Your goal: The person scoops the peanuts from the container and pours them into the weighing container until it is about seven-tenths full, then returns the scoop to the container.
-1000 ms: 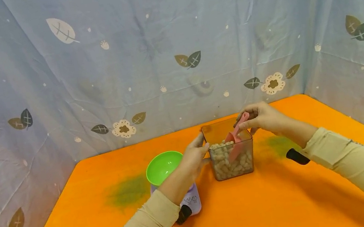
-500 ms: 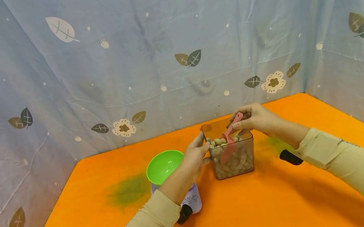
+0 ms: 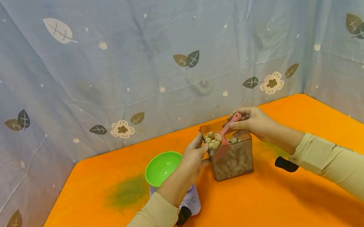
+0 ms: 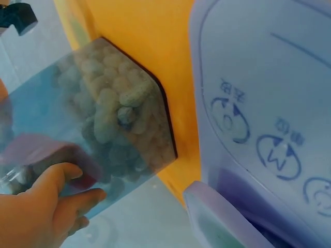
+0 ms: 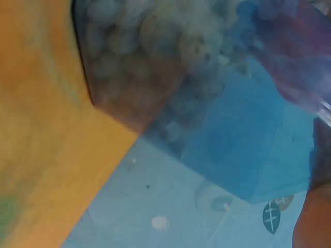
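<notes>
I see my right hand (image 3: 254, 121) pinching the handle of a pink scoop (image 3: 225, 133), fingers and thumb curled round the far end of it. The scoop slants down to the left into a clear square container (image 3: 230, 155), and its bowl sits heaped with peanuts (image 3: 213, 141) just at the container's rim, at the left side of the opening. More peanuts fill the lower part of the container; through the left wrist view I see them packed against the clear wall (image 4: 116, 111).

My left hand (image 3: 194, 156) rests against the container's left wall, fingers fairly straight and laid flat on the plastic, thumb up near the rim. In the left wrist view the fingertips (image 4: 67, 199) press on the clear side; I see nothing gripped in it.

The container stands on the orange worktop (image 3: 264, 204), toward its far middle. Just left of it, behind my left wrist, a green bowl (image 3: 163, 167) sits on a small pale purple scale (image 3: 191, 201), whose button symbols (image 4: 274, 150) show large in the left wrist view. A greenish smear (image 3: 126, 191) marks the worktop left of the scale. A blue cloth (image 3: 141, 47) printed with leaves and flowers hangs round the far and side edges of the worktop.
</notes>
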{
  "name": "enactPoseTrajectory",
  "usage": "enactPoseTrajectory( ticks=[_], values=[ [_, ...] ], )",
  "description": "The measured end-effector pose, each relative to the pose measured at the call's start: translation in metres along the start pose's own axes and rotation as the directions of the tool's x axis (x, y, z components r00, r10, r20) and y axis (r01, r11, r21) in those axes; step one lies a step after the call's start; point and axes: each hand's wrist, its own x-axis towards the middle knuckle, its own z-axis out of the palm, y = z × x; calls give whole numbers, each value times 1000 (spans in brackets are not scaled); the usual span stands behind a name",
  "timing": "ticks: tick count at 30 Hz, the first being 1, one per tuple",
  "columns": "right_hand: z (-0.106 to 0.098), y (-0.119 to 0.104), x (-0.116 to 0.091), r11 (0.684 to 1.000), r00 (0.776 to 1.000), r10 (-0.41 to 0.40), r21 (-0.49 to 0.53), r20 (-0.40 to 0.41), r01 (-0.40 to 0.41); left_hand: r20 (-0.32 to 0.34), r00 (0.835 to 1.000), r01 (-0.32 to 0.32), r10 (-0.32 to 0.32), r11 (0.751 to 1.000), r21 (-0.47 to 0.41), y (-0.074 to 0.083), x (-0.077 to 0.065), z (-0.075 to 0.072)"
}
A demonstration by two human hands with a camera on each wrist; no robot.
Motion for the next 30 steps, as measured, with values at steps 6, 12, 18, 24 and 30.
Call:
enactPoseTrajectory(
  ticks=[6,12,18,24,30],
  values=[
    [0,-5,0,995,998,66,79,-11,-65,-2,1000,-11,11,1000,-5,0,-2,0],
    [-7,-4,-3,937,988,148,324,-40,-127,-6,1000,-15,15,1000,-17,-1,-2,0],
    [-12,-2,-4,895,980,188,421,-63,-145,-12,1000,-10,10,1000,-17,-2,-2,-1],
    [-18,2,-8,852,982,184,507,-52,-132,-5,1000,-6,6,1000,-9,-3,-3,-1],
    [-27,7,-12,785,987,157,612,-39,-100,7,1000,-14,14,1000,2,-2,-2,-2]
  ],
)
